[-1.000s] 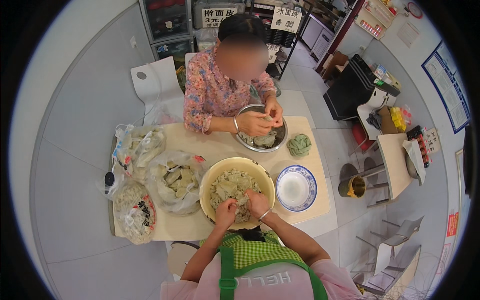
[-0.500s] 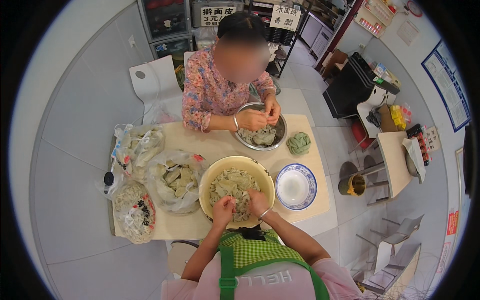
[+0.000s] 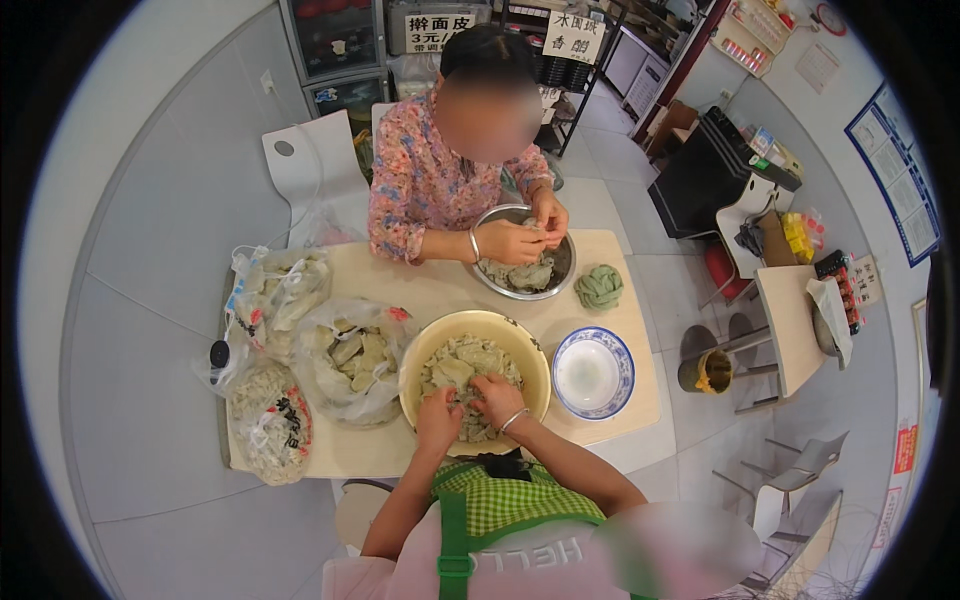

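Observation:
A cream enamel basin [image 3: 407, 375] stands at the table's near edge, holding soft grey-green torn food pieces [image 3: 468, 358] that look like gluten or dough. Over its near half, my left hand [image 3: 438, 420] is closed, its fingertips pinching a small piece. My right hand [image 3: 498, 402], with a bracelet at the wrist, is close beside it, fingers bent and closed on a piece among the others. Clear plastic bags [image 3: 335, 395] with larger chunks and shreds lie left of the basin. To its right is a blue-and-white bowl [image 3: 593, 373] with cloudy liquid.
Across the table [image 3: 375, 285], a person [image 3: 440, 190] in a flowered top works both hands over a steel bowl [image 3: 566, 280] of similar pieces. A bundled green cloth [image 3: 599, 287] lies beside that bowl. White chairs [image 3: 315, 175] and a bin [image 3: 705, 371] stand around the table.
My right hand has shifted left and slightly up, closer to my left hand. My left hand has dipped slightly left into the basin. Across the table, the person's hands have barely moved.

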The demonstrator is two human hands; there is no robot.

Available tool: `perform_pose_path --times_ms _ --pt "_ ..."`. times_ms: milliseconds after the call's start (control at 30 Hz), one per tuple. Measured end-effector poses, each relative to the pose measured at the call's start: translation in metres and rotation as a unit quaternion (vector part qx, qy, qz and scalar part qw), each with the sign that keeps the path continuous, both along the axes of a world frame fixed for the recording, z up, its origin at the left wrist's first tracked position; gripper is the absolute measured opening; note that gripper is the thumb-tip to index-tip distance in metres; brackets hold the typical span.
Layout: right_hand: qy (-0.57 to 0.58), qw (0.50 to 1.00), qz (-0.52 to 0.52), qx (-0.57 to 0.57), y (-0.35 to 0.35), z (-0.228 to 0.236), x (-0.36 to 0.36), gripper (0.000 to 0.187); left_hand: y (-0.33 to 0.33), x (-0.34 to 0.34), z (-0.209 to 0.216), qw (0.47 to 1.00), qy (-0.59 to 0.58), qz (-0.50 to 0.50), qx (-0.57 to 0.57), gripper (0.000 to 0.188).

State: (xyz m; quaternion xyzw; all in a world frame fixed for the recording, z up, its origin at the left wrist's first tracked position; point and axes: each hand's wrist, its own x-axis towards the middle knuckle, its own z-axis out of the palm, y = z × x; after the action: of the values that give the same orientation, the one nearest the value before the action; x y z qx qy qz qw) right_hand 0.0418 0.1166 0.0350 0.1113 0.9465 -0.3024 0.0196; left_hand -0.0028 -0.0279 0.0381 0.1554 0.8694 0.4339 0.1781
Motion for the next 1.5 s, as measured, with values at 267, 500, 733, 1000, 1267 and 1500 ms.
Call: perform_pose_path --times_ms 267,500,733,1000,1267,1500 --pt "0.018 0.976 0.019 -0.217 0.016 0.000 -0.004 0.014 0.002 -0.002 -0.012 0.981 -0.059 0.024 0.183 0.023" --pt "0.087 0.978 -0.111 -0.156 0.035 0.006 -0.018 0.012 0.023 -0.005 0.028 0.975 -0.006 0.041 0.220 0.018" --pt "-0.016 0.871 -0.047 -0.489 0.028 0.054 -0.019 0.008 0.020 -0.021 0.032 0.920 -0.175 0.138 0.324 0.015" --pt "0.079 0.984 -0.046 -0.150 0.031 0.040 -0.016 0.011 0.026 -0.007 0.041 0.941 -0.142 0.022 0.306 0.017" --pt "-0.147 0.960 0.084 0.222 0.023 0.003 0.019 0.017 0.008 -0.006 0.003 0.970 -0.146 0.034 0.190 0.014" --pt "-0.181 0.956 0.135 0.186 0.034 0.002 0.012 0.020 -0.002 0.006 -0.036 0.964 -0.191 0.066 0.176 0.014"
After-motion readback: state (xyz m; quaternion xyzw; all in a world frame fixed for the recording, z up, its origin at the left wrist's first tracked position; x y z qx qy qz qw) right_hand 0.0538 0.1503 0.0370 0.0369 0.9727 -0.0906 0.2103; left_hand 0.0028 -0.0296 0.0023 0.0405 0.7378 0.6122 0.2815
